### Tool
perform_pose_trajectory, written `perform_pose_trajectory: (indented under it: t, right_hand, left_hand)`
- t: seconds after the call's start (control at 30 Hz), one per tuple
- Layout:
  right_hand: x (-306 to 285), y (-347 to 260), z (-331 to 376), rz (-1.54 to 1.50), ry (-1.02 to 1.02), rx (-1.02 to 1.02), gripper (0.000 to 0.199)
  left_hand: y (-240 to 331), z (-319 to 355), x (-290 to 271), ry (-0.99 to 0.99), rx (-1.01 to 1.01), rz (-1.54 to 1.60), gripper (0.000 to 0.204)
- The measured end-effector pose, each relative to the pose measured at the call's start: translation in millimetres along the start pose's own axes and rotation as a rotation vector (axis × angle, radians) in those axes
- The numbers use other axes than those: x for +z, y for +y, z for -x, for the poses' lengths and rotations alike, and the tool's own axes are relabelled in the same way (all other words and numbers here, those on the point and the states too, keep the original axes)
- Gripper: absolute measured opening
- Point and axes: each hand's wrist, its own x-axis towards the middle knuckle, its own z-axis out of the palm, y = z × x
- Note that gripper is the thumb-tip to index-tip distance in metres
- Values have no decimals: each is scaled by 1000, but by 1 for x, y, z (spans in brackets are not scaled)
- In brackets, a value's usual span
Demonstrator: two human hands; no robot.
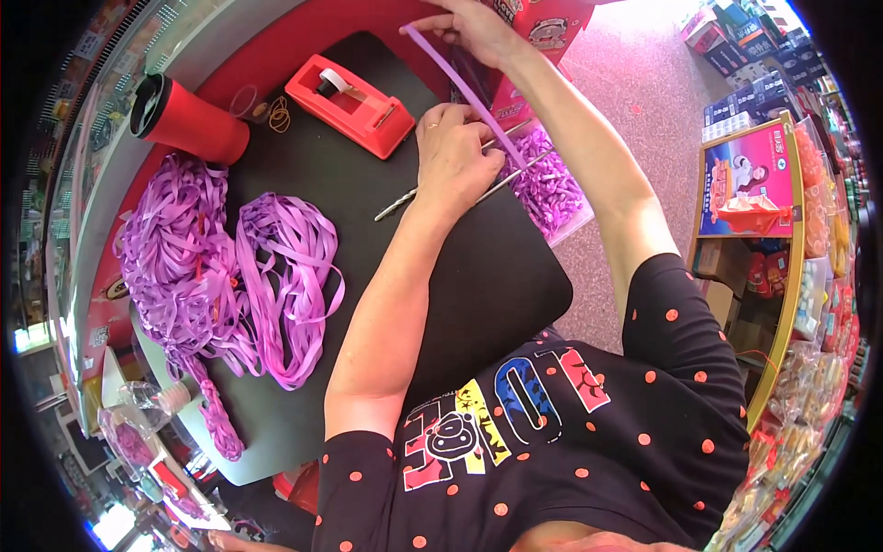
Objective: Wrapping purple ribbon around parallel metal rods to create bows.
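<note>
The head view shows the dark surface [501, 281] running from beneath the left forearm to a rounded corner, with open room there and pale floor [612, 129] beyond the edge. The left hand [457, 158] is clamped around thin metal rods [394, 205], whose far ends reach past that edge. The right hand [464, 29], raised and farther out, pinches the upper end of a purple ribbon strip [472, 96], which slants down to the rods. Just beyond the edge, below them, a clear container [576, 224] holds many short purple pieces [549, 191]. Two long ribbon bundles [177, 267] crowd the left side. Near the far-left edge stands a red tumbler [204, 120], contents hidden; a red dispenser [375, 121] carries a tape roll [333, 83].
</note>
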Motion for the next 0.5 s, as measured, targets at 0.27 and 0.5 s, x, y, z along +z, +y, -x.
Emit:
perform_pose_trajectory:
  t: [0.27, 0.5]
  right_hand:
    - [-46, 103, 18, 189, -68, 128, 53]
    - [-84, 200, 146, 319, 30, 10, 42]
  left_hand:
    - [1, 0, 7, 46, -68, 8, 15]
    - [7, 1, 7, 66, -23, 25, 17]
